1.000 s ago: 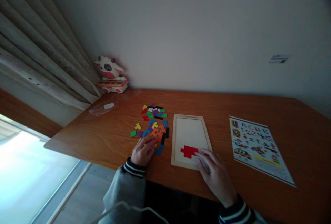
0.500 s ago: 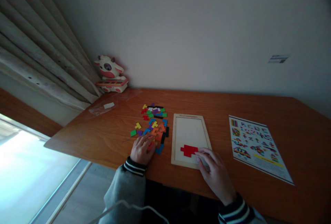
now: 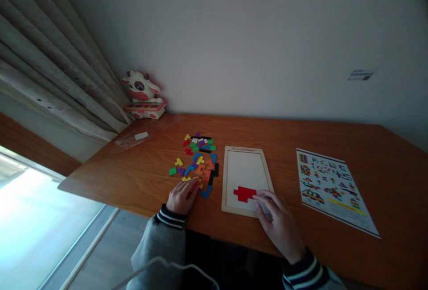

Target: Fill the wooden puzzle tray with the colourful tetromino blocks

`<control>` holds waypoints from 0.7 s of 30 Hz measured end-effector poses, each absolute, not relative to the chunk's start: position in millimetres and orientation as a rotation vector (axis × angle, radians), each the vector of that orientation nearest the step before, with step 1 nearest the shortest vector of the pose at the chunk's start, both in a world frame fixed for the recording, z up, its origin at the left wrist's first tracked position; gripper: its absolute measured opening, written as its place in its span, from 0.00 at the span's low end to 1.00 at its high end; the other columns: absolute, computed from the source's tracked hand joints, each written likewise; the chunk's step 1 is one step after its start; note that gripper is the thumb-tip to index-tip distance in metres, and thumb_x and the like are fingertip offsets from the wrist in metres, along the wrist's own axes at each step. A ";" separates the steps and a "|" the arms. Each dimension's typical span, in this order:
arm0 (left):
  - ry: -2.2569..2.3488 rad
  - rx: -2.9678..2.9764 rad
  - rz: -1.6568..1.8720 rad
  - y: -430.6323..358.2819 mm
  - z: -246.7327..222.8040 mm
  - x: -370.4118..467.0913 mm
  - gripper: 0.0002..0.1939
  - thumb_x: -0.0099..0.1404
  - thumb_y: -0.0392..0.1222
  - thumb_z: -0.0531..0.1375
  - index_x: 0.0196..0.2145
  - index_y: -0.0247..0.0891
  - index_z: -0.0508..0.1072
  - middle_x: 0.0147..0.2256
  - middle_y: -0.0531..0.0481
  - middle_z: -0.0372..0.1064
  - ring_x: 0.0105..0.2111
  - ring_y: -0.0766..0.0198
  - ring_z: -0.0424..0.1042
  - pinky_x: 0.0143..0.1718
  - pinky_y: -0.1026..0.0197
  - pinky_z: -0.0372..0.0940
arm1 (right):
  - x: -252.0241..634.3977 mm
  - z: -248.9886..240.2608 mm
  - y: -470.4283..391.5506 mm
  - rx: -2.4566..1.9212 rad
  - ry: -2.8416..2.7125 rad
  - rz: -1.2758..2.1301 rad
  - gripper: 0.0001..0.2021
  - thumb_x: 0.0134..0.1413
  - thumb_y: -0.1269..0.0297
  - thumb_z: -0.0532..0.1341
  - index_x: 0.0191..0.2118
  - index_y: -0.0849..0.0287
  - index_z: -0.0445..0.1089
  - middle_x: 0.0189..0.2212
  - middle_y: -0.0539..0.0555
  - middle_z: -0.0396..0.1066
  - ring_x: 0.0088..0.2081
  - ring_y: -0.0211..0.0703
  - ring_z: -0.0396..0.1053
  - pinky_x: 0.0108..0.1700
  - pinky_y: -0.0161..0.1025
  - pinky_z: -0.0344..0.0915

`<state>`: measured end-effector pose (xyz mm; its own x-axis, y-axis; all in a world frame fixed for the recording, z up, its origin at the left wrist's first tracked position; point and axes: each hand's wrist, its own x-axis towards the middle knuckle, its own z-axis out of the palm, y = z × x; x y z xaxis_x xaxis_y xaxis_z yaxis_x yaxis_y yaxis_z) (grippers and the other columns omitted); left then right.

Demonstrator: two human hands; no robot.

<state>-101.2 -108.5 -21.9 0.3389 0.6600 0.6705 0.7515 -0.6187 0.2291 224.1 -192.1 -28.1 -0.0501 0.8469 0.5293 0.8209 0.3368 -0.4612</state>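
Note:
Several loose, flat puzzle pieces in mixed colours lie on the table, with an orange piece (image 3: pixel 209 164) among them. My left hand (image 3: pixel 182 196) is at the near edge of this pile, its fingers curled together and the tips by the orange and yellow pieces. What they hold, if anything, is hidden. A red cross-like shape (image 3: pixel 244 194) lies flat on the lower part of a wood-framed puzzle board (image 3: pixel 247 169). At its right end, the fingertips of my right hand (image 3: pixel 276 221) touch or nearly touch the red shape, with thumb and fingers apart.
To the right lies a printed pattern sheet (image 3: pixel 334 192). A cow-shaped toy keyboard (image 3: pixel 143 96) stands at the back left by the curtain (image 3: pixel 56 62), with a clear plastic bag (image 3: pixel 129 142) in front. A pale cable (image 3: pixel 160 261) crosses my left sleeve.
My left hand has drawn slightly left and back from the pile, uncovering a yellow piece. My right hand and the red shape stay in place.

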 end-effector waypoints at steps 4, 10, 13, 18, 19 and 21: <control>-1.318 -2.384 -1.238 -110.3 -21.6 -99.9 0.14 0.72 0.38 0.57 0.54 0.43 0.72 0.43 0.49 0.80 0.37 0.62 0.81 0.42 0.63 0.77 | 223.4 -26.8 -191.8 -1.472 -1.853 0.063 0.11 0.66 0.59 0.57 0.49 0.52 0.72 0.48 0.57 0.72 0.50 0.50 0.72 0.54 0.51 0.69; -1.348 -2.307 -1.471 -117.7 -10.5 -81.5 0.12 0.71 0.35 0.58 0.50 0.43 0.75 0.44 0.48 0.79 0.41 0.62 0.80 0.46 0.62 0.77 | 223.2 -25.5 -191.3 -1.473 -1.842 0.066 0.12 0.66 0.59 0.56 0.50 0.52 0.71 0.48 0.57 0.72 0.51 0.50 0.71 0.55 0.52 0.69; -1.372 -2.436 -1.570 -123.6 -9.0 -55.7 0.10 0.70 0.35 0.58 0.45 0.42 0.78 0.44 0.47 0.77 0.43 0.62 0.79 0.46 0.61 0.77 | 223.9 -26.5 -191.5 -1.472 -1.850 0.065 0.11 0.66 0.59 0.56 0.50 0.52 0.71 0.48 0.57 0.72 0.50 0.50 0.71 0.54 0.52 0.69; -1.367 -2.638 -1.470 -127.4 -17.8 -14.9 0.11 0.71 0.35 0.56 0.44 0.41 0.79 0.44 0.46 0.77 0.42 0.62 0.78 0.45 0.62 0.76 | 222.8 -26.0 -192.3 -1.480 -1.915 0.021 0.13 0.66 0.60 0.57 0.52 0.52 0.70 0.50 0.56 0.72 0.51 0.50 0.71 0.54 0.51 0.68; -1.363 -2.646 -1.451 -127.2 -19.5 -10.3 0.12 0.71 0.35 0.56 0.44 0.40 0.79 0.45 0.45 0.76 0.42 0.62 0.78 0.45 0.62 0.76 | 222.3 -25.3 -192.4 -1.479 -1.957 0.016 0.13 0.65 0.60 0.57 0.53 0.51 0.70 0.51 0.56 0.72 0.51 0.50 0.71 0.54 0.52 0.68; -1.313 -2.653 -1.404 -126.9 -21.6 -5.2 0.11 0.72 0.35 0.56 0.44 0.40 0.79 0.45 0.45 0.76 0.42 0.62 0.78 0.45 0.61 0.76 | 221.2 -23.6 -192.4 -1.482 -2.046 0.012 0.15 0.65 0.59 0.57 0.55 0.50 0.70 0.54 0.55 0.71 0.53 0.51 0.70 0.54 0.53 0.67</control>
<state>-5.2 -126.9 -21.6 0.3145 0.7037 0.6371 0.5885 -0.6711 0.4509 221.2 -192.4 -23.6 -0.1917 0.8658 0.4622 0.8604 0.3748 -0.3453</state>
